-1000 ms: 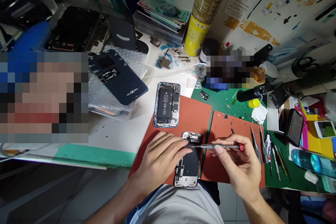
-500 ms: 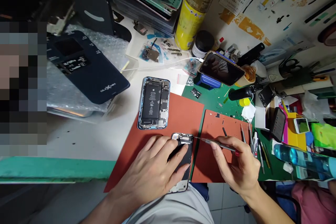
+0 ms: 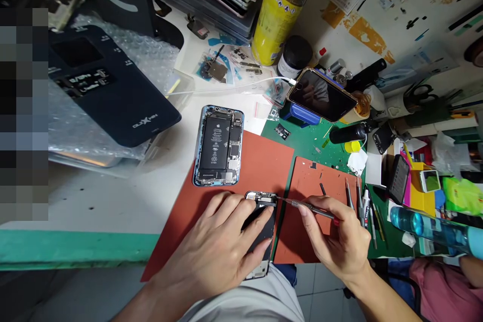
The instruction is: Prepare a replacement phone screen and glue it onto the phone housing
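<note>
A dark phone screen assembly (image 3: 260, 234) lies at the front edge of the red mat (image 3: 264, 153). My left hand (image 3: 222, 236) rests over its left side, fingers spread and pressing on it. Pinched in my right hand (image 3: 335, 231) is a thin metal screwdriver-like tool (image 3: 317, 209), its tip at the assembly's top right corner. Above my left hand, an opened phone body (image 3: 219, 146) with battery and boards exposed lies partly on the mat.
A second red mat (image 3: 305, 186) holds tweezers (image 3: 349, 192). A phone on a blue stand (image 3: 320, 94), a yellow spray can (image 3: 267, 25) and a water bottle (image 3: 433, 229) stand or lie around. Bubble wrap (image 3: 154, 65) lies left. A person in pink (image 3: 433, 287) is at lower right.
The view has shifted slightly, so the surroundings sit a little differently. Both hands keep nearly the same places, and the tool tip stays at the assembly's top corner.
</note>
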A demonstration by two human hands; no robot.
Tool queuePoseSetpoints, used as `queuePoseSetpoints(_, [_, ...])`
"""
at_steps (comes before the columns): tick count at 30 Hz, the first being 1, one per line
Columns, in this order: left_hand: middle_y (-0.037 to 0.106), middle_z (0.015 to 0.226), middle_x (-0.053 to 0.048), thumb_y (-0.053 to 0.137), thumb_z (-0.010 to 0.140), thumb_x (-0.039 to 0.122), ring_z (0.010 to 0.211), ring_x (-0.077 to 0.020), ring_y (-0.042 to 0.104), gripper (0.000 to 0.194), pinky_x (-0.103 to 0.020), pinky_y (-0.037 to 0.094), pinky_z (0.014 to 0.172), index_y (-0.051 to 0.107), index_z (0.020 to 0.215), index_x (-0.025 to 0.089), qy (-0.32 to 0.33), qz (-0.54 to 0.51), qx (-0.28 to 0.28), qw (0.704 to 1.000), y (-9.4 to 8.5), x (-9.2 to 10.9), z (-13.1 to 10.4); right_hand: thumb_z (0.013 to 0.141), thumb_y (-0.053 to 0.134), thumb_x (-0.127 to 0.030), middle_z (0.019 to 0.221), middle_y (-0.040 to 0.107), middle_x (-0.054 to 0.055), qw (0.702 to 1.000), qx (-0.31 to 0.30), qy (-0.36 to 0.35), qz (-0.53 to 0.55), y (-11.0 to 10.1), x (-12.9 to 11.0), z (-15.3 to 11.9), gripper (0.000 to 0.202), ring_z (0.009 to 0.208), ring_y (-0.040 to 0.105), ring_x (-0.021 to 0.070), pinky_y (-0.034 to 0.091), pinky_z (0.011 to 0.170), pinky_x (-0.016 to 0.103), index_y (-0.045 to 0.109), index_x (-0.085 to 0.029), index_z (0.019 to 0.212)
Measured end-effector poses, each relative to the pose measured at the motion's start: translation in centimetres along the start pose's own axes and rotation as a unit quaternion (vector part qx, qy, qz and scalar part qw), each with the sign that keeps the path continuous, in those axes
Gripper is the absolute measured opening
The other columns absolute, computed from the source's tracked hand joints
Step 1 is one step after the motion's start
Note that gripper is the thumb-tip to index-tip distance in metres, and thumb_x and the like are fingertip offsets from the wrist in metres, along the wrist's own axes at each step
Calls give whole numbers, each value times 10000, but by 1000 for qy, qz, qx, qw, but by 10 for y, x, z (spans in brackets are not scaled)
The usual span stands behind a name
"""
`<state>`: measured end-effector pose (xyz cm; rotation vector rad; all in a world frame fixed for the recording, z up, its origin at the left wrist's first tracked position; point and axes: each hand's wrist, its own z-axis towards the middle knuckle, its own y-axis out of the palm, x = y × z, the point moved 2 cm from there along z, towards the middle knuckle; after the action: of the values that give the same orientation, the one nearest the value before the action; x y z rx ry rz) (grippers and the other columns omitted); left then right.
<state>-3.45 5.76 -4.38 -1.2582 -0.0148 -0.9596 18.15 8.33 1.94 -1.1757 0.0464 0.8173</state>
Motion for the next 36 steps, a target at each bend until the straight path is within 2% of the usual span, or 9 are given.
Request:
queuePoseSetpoints(6, [701, 1046, -137, 484, 1109, 307, 987, -317, 540, 380, -469, 387, 926, 778, 1279, 137, 0, -4, 10, 1000, 0, 0, 1, 1007, 714, -69, 834, 756, 18, 1000, -1, -3, -10, 1, -1, 1, 267, 591, 702, 129, 633, 553, 228, 605, -184, 1222])
queuePoseSetpoints(12, [731, 1279, -173, 510, 1104, 315, 1152, -344, 560, 363, -493, 385, 1017, 785, 1258, 136, -7, 0, 19, 1000, 0, 2, -4, 1007, 715, -72, 829, 740, 21, 1000, -6, -12, -19, 0, -1, 3, 240, 635, 718, 143, 634, 574, 235, 611, -175, 1197])
queuePoseSetpoints(17, [741, 1293, -170, 521, 1098, 320, 1159, -345, 573, 359, -494, 398, 1014, 788, 1258, 140, -12, 2, 22, 1000, 1, 1, -4, 992, 713, -47, 844, 742, 24, 1000, -12, -11, -12, 0, -1, 2, 284, 639, 706, 148, 623, 558, 245, 611, -183, 1219])
queuePoseSetpoints(23, [751, 1229, -154, 491, 1114, 342, 1132, -326, 584, 377, -473, 421, 989, 792, 1242, 155, -14, 9, 23, 1000, 0, 1, -3, 985, 620, 42, 1048, 784, 130, 993, -98, -39, 61, 0, 0, 2, 352, 947, 785, 213, 687, 813, 347, 589, -139, 1284])
queuePoseSetpoints(26, [752, 1218, -149, 481, 1119, 346, 1133, -322, 588, 381, -472, 428, 987, 798, 1215, 159, -13, 8, 21, 1000, 1, 2, -4, 992, 653, 26, 937, 770, 104, 989, -118, -81, 23, -1, -1, 6, 310, 821, 739, 200, 634, 711, 344, 595, -131, 1252])
queuePoseSetpoints(29, [749, 1208, -148, 493, 1110, 343, 1125, -323, 596, 369, -479, 438, 983, 799, 1206, 160, -15, 6, 24, 1000, 3, 2, -4, 1002, 706, -37, 743, 683, 20, 987, -110, -116, -25, 0, -2, 13, 226, 609, 587, 153, 490, 551, 312, 609, -145, 1174])
queuePoseSetpoints(33, [743, 1148, -150, 533, 1079, 321, 1088, -321, 607, 333, -480, 458, 948, 793, 1204, 153, -6, 4, 29, 1000, 1, 1, -5, 1017, 620, -53, 761, 664, 30, 985, -124, -118, -12, 2, -2, 20, 191, 648, 573, 171, 476, 564, 325, 595, -163, 1172])
queuePoseSetpoints(36, [726, 1029, -133, 576, 1045, 279, 980, -306, 593, 284, -469, 465, 874, 788, 1160, 128, 5, -24, 41, 999, -4, 0, -6, 987, 609, -32, 701, 619, -13, 984, -114, -138, -22, 3, -3, 21, 234, 575, 501, 153, 419, 517, 315, 597, -175, 1172])
